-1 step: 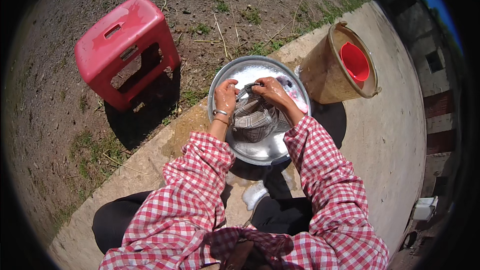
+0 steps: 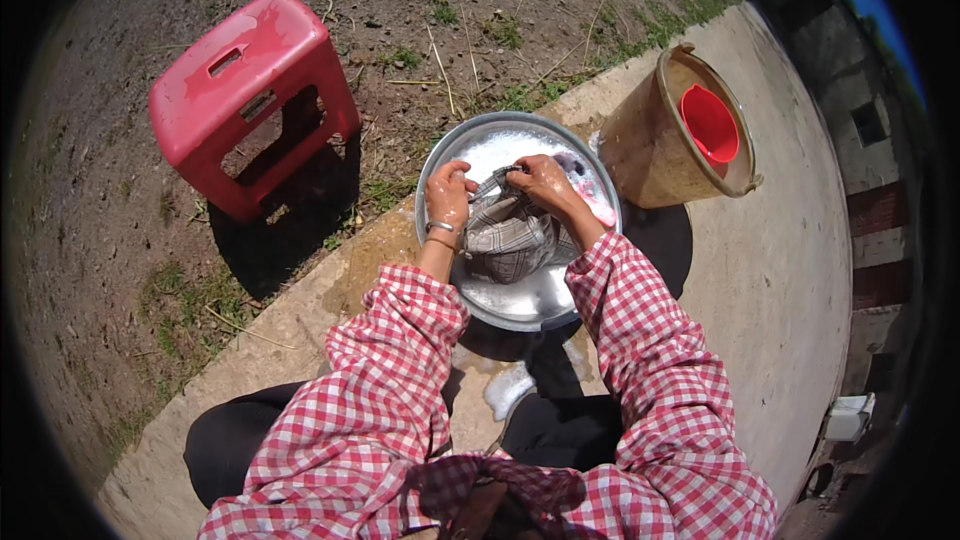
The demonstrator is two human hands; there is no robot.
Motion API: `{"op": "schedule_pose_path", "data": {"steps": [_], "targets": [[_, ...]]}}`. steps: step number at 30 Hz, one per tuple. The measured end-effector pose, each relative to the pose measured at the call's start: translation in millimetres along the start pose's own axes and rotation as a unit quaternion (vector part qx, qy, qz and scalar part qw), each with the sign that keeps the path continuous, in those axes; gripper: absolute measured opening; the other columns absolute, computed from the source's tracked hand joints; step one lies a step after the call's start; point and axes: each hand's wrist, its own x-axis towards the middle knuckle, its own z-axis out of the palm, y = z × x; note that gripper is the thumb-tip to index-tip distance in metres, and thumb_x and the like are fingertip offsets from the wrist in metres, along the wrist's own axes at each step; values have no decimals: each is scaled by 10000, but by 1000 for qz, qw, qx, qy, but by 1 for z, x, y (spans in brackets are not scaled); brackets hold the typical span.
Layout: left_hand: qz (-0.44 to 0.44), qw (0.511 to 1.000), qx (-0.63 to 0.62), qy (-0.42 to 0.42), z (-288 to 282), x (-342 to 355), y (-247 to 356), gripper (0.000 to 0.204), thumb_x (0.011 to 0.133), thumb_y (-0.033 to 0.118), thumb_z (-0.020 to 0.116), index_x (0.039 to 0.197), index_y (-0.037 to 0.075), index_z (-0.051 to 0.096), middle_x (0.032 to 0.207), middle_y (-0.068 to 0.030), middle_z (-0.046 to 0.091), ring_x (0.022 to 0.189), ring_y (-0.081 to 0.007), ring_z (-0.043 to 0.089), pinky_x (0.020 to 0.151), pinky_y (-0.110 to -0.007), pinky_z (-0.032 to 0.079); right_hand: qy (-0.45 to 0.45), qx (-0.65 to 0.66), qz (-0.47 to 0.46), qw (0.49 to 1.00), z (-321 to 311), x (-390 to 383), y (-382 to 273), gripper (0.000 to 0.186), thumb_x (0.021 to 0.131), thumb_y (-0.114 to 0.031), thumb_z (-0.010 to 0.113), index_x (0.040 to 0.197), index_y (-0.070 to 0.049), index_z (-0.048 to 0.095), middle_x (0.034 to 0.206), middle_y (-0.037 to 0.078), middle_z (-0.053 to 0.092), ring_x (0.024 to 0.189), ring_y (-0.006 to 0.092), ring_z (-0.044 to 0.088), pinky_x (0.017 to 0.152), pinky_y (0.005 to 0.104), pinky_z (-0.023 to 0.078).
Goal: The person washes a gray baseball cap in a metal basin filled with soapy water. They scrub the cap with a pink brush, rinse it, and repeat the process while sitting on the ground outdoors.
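A round metal basin (image 2: pixel 522 302) stands in front of me with white suds (image 2: pixel 495 152) in its far part. Over it, my right hand (image 2: pixel 545 183) pinches the upper edge of a wet grey-brown plaid cloth (image 2: pixel 512 240), probably a garment. My left hand (image 2: pixel 447 195), with curled fingers, grips the same edge on the left side; its grip is partly hidden. The cloth hangs bunched between my wrists, its lower part down in the basin. A pink and dark piece of fabric (image 2: pixel 598 198) lies in the foam beyond my right wrist.
A tan bucket (image 2: pixel 645 140) with a red scoop (image 2: pixel 710 123) inside stands right of the basin. A red plastic stool (image 2: pixel 235 80) is at the far left on dirt. Spilled suds (image 2: pixel 508 390) lie on the concrete (image 2: pixel 765 270) near my legs.
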Motion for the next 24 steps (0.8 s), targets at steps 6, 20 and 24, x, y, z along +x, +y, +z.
{"op": "schedule_pose_path", "data": {"steps": [6,20,24], "targets": [[156,891,416,-96,2,8,-44,226,716,-27,459,885,6,606,852,-232,593,812,-362,579,736,-409,462,85,-251,-4,964,42,26,70,281,739,-213,542,781,61,584,773,250,588,731,361,591,679,420,472],[135,933,332,-11,8,21,-42,298,812,254,513,735,-19,604,743,-232,583,720,-385,564,645,-454,441,-230,222,-46,946,52,46,85,184,703,-109,564,842,11,551,726,36,567,644,134,509,594,261,412],[134,982,118,-60,20,19,-39,579,890,456,376,611,-21,547,511,-103,498,480,-197,457,493,-345,366,-180,394,-51,900,23,24,61,127,696,-41,473,806,-58,535,690,-70,472,606,29,415,536,175,329]]}}
